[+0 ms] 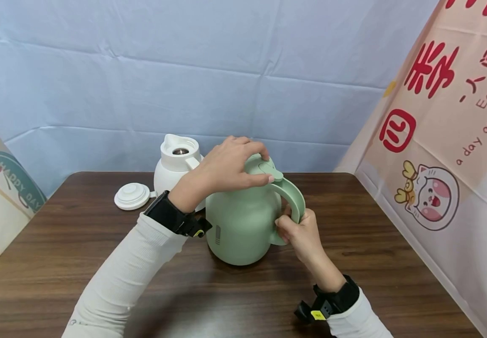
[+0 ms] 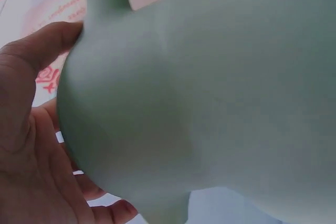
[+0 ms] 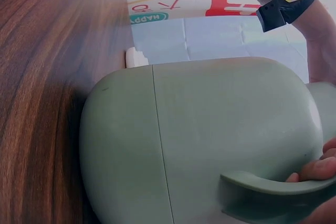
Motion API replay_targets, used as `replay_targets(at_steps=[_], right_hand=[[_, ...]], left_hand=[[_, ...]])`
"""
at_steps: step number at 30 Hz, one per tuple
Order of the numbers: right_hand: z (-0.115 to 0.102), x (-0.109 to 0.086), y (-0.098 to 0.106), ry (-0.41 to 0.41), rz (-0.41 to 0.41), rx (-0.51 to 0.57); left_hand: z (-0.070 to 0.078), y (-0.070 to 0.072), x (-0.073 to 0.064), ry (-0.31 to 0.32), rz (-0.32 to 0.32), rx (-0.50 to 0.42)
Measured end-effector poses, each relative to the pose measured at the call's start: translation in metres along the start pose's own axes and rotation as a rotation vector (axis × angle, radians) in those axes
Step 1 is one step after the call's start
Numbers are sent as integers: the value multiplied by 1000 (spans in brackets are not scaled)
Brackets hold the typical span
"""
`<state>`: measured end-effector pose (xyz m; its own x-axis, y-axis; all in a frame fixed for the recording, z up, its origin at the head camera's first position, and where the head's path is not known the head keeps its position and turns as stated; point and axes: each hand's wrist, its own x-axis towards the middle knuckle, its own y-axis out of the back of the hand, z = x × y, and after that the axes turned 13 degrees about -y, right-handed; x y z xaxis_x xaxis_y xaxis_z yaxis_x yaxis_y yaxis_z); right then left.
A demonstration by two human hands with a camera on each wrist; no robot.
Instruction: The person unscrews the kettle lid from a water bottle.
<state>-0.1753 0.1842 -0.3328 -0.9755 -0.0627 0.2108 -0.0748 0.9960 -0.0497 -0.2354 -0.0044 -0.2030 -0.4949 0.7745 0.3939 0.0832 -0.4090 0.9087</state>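
A pale green thermos jug (image 1: 239, 230) stands upright on the table, its handle turned to the right. My left hand (image 1: 230, 164) reaches over the top and grips the green lid (image 1: 258, 165), thumb on the near side and fingers around the far side. In the left wrist view, the thumb (image 2: 58, 38) and fingertips touch the green surface from opposite sides. Low on the green handle (image 1: 297, 199), my right hand (image 1: 304, 234) curls its fingers around it. The right wrist view shows those fingers (image 3: 315, 170) beside the jug's body.
Behind the left forearm stands a white thermos jug (image 1: 168, 180) with its mouth uncovered. A white lid (image 1: 131, 195) lies on the brown wooden table (image 1: 374, 263) to its left. A pale blue cloth (image 1: 184, 80) hangs behind, and printed cloths flank both sides.
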Motion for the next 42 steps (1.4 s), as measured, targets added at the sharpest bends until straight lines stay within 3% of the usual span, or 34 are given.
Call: replay_targets(at_steps=[11,26,34,42], right_hand=[[1,-2,0,30,77,-42],[2,0,3,49,136,-87],[3,1,2,69,149,-76],[4,1,0,78,138,-61]], left_hand=[[1,-6,7,-3,-21,101],[10,-3,11,53,-69,157],[15,-5,10,104,-66,190],[21,-4,14,196,-83,204]])
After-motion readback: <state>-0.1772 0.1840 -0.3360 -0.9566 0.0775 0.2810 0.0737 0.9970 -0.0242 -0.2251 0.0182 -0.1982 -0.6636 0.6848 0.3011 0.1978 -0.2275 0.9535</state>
